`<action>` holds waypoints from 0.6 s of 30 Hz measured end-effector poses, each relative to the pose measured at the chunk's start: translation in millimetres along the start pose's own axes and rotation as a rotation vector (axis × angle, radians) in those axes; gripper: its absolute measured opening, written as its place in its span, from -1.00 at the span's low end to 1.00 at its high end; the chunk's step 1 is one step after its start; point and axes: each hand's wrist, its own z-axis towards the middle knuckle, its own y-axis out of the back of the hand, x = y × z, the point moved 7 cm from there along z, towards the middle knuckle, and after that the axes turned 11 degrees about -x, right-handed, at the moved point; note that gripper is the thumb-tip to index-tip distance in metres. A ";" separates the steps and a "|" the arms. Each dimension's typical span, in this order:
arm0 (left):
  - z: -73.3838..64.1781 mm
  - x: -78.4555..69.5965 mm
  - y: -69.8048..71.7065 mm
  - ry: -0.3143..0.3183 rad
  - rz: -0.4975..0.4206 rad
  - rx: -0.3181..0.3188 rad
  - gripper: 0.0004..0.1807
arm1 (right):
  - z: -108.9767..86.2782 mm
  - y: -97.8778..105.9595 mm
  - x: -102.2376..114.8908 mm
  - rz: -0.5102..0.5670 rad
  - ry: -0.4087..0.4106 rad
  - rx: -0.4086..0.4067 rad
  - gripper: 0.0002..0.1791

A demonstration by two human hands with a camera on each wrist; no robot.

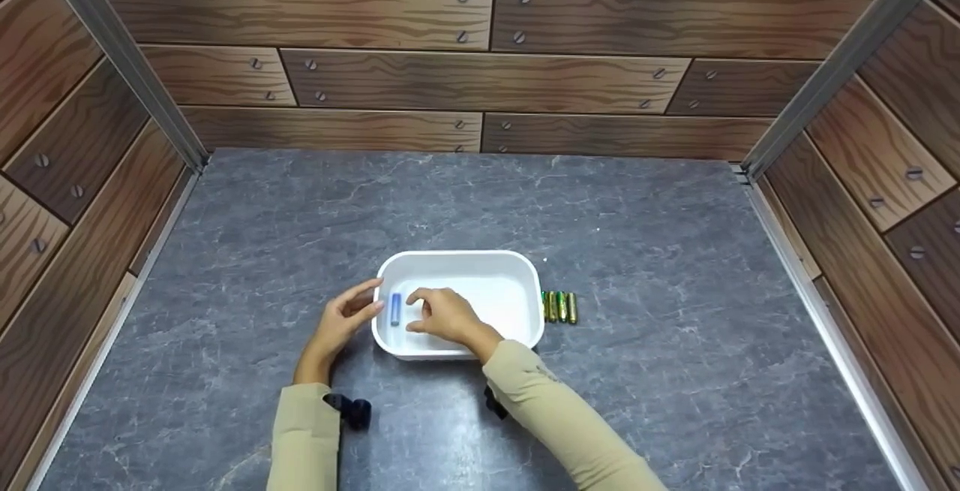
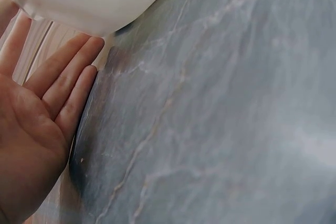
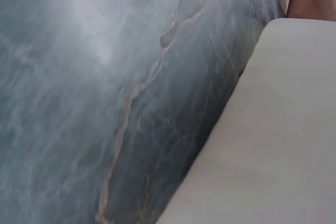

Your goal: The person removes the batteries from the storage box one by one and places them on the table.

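Holding nothing, right hand (image 1: 442, 316) hovers loosely curled inside white tub (image 1: 517, 269) beside blue battery (image 1: 395, 308); flat-fingered left hand (image 1: 343, 318) touches its rim.

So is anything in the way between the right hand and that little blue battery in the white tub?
Nothing visible. The small blue cylindrical battery lies on the floor of the white plastic tub, just left of the right hand's fingertips, with only bare tub floor between. The left hand rests outside against the tub's left wall.

smooth white plastic tray (image 1: 517, 262) on matt marbled tabletop (image 1: 637, 236).
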 end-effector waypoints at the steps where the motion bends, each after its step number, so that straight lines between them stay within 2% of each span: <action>1: 0.0 -0.1 0.3 -0.001 0.001 -0.002 -0.52 | 0.8 -1.1 -0.2 -0.003 -0.005 -0.007 -0.57; 10: 1.4 -0.4 0.9 -0.009 -0.021 -0.008 -0.52 | 8.1 -9.1 -0.9 -0.016 -0.067 -0.079 -0.49; 18: 1.0 -1.3 -0.9 -0.038 -0.019 -0.019 -0.53 | 10.8 -14.4 -0.2 -0.005 -0.118 -0.076 -0.40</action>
